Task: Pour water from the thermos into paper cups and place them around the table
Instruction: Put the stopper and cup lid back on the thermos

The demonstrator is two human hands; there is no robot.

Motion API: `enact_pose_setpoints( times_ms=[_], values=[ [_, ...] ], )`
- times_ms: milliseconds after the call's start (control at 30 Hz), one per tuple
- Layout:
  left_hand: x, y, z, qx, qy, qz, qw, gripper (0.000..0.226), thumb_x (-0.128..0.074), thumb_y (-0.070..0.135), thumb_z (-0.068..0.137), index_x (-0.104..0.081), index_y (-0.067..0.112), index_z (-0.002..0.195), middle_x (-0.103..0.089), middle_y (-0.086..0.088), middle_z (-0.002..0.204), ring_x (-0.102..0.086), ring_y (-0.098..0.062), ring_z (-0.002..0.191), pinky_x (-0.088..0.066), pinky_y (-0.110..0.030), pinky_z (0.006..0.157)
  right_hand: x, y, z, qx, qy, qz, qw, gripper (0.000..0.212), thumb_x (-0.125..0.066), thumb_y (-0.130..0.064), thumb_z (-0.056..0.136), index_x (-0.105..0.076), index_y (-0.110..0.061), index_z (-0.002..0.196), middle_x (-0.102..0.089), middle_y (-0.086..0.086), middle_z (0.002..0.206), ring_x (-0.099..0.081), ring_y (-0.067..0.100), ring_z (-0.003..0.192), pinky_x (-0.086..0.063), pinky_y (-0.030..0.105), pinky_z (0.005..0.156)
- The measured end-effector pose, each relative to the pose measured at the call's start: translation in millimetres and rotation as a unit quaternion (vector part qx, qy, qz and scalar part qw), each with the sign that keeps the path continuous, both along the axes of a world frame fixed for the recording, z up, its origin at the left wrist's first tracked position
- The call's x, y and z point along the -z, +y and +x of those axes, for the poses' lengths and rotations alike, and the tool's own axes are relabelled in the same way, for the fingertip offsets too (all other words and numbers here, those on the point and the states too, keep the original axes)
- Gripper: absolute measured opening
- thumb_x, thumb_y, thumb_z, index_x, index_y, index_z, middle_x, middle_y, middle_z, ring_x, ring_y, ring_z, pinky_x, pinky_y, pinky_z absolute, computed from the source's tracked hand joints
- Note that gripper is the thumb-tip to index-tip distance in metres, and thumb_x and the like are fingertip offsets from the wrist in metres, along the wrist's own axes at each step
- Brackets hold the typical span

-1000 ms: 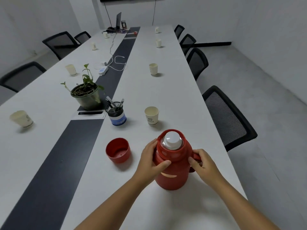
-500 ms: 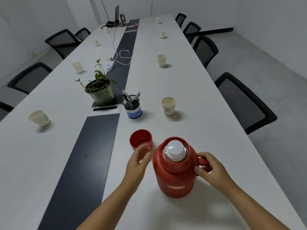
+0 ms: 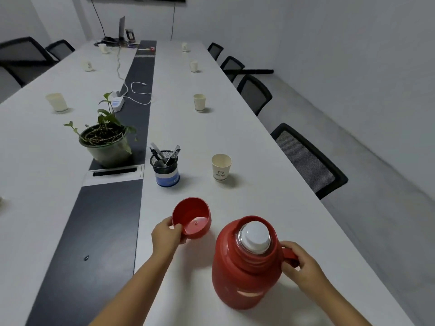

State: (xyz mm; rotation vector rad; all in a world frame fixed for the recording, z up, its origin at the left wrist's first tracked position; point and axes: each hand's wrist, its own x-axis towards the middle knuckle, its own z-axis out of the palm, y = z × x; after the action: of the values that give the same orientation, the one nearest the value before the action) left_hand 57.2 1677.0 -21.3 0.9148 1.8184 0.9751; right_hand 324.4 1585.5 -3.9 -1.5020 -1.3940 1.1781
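A red thermos [image 3: 244,274] stands upright near the table's front edge, its white stopper [image 3: 255,236] in place. My right hand [image 3: 300,267] grips its handle on the right side. My left hand [image 3: 166,236] holds the rim of the red thermos cap [image 3: 191,217], which is tilted with its opening facing me. The nearest paper cup [image 3: 221,167] stands beyond the thermos. Several more paper cups line both long sides of the white table [image 3: 247,142], such as a second paper cup [image 3: 199,102] further along and a left-side paper cup [image 3: 57,102].
A potted plant [image 3: 106,142] and a mesh pen holder [image 3: 165,169] stand by the dark centre strip [image 3: 101,231]. A power strip with white cables [image 3: 117,102] lies further back. Black chairs [image 3: 306,158] line the right edge; a laptop [image 3: 121,28] sits at the far end.
My left hand has left the thermos body, reached left and taken hold of the red cap, tipping it up. My right hand stays on the handle.
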Motion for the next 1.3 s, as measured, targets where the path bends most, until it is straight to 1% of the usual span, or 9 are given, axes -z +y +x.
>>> enact_pose_setpoints(
  times_ms=[167,333,433,633,800,900,1000,1133,1300],
  values=[
    [-70.3,-34.2,-1.3,0.026,0.008,0.180,0.983,0.031,-0.050,0.003,0.089,-0.055,0.014,0.118,-0.059,-0.002,0.090,-0.059,-0.017,0.055,-0.048,-0.011,0.043,-43.2,-5.6,-4.4,0.037,0.045,0.084,0.995,0.049,-0.054,0.012,0.080,-0.053,-0.028,0.107,-0.060,-0.004,0.114,-0.054,0.000,0.110,-0.037,0.020,0.100],
    [-141.0,-63.8,31.0,0.155,0.046,0.280,0.946,0.030,-0.048,0.003,0.090,-0.054,0.026,0.108,-0.050,0.005,0.091,-0.057,-0.016,0.054,-0.047,-0.014,0.045,-112.9,6.5,-33.4,-0.053,0.188,0.134,0.972,0.037,-0.057,-0.016,0.082,-0.048,-0.028,0.116,-0.058,-0.004,0.119,-0.053,0.006,0.114,-0.045,0.024,0.096],
    [-165.4,-80.5,54.1,0.206,0.083,0.307,0.925,0.032,-0.048,0.001,0.090,-0.058,0.017,0.115,-0.048,0.002,0.085,-0.057,-0.028,0.054,-0.051,-0.032,0.057,-133.2,2.8,-33.5,-0.125,0.309,0.081,0.939,0.049,-0.048,-0.024,0.077,-0.041,-0.027,0.125,-0.063,-0.005,0.118,-0.058,0.014,0.109,-0.052,0.025,0.083],
    [-183.5,-102.7,76.4,0.263,0.066,0.246,0.931,0.027,-0.051,0.008,0.090,-0.061,0.019,0.113,-0.063,-0.012,0.103,-0.064,-0.032,0.078,-0.052,-0.050,0.082,-136.1,-15.5,-10.4,-0.180,0.463,0.034,0.867,0.088,-0.081,-0.036,0.053,-0.045,-0.009,0.128,-0.057,0.020,0.121,-0.054,0.035,0.110,-0.048,0.046,0.089],
    [-177.3,-115.2,83.2,0.233,-0.012,0.242,0.942,0.026,-0.053,0.016,0.090,-0.058,0.027,0.113,-0.061,0.002,0.091,-0.067,-0.012,0.061,-0.058,-0.026,0.059,-122.6,-27.8,0.7,-0.167,0.460,0.062,0.870,0.079,-0.076,-0.043,0.055,-0.053,-0.005,0.119,-0.061,0.019,0.114,-0.058,0.032,0.105,-0.051,0.041,0.084],
    [-150.9,-115.3,67.8,0.134,0.058,0.244,0.959,0.035,-0.054,0.019,0.089,-0.053,0.013,0.123,-0.060,0.005,0.097,-0.064,-0.009,0.068,-0.056,-0.027,0.068,-124.0,-24.0,15.8,-0.090,0.322,0.126,0.934,0.055,-0.063,-0.036,0.053,-0.059,-0.026,0.107,-0.068,-0.006,0.098,-0.063,0.014,0.090,-0.054,0.026,0.070],
    [-98.5,-129.8,47.5,0.111,0.244,0.216,0.939,0.047,-0.062,0.022,0.084,-0.049,0.009,0.127,-0.055,-0.005,0.118,-0.056,-0.012,0.093,-0.046,-0.021,0.078,-132.9,-8.4,16.8,-0.071,-0.021,0.175,0.982,0.065,-0.061,-0.045,0.042,-0.045,-0.048,0.105,-0.050,-0.019,0.110,-0.051,0.002,0.100,-0.045,0.019,0.079],
    [-38.0,-147.2,48.4,0.176,0.172,0.132,0.960,0.071,-0.071,0.030,0.077,-0.036,0.011,0.136,-0.043,-0.005,0.138,-0.042,-0.017,0.126,-0.038,-0.031,0.103,-138.5,17.7,-16.1,-0.235,-0.354,0.193,0.885,0.079,-0.060,-0.045,0.048,-0.040,-0.039,0.124,-0.036,-0.013,0.123,-0.038,0.007,0.109,-0.035,0.022,0.088],
    [-18.1,-127.8,53.2,0.177,0.048,0.119,0.976,0.084,-0.076,0.030,0.072,-0.029,0.019,0.140,-0.034,0.005,0.144,-0.033,-0.013,0.133,-0.031,-0.030,0.110,-130.7,42.2,-47.6,-0.358,-0.459,0.139,0.801,0.081,-0.062,-0.040,0.057,-0.033,-0.034,0.132,-0.035,-0.004,0.130,-0.032,0.016,0.117,-0.037,0.029,0.093]
  ],
)
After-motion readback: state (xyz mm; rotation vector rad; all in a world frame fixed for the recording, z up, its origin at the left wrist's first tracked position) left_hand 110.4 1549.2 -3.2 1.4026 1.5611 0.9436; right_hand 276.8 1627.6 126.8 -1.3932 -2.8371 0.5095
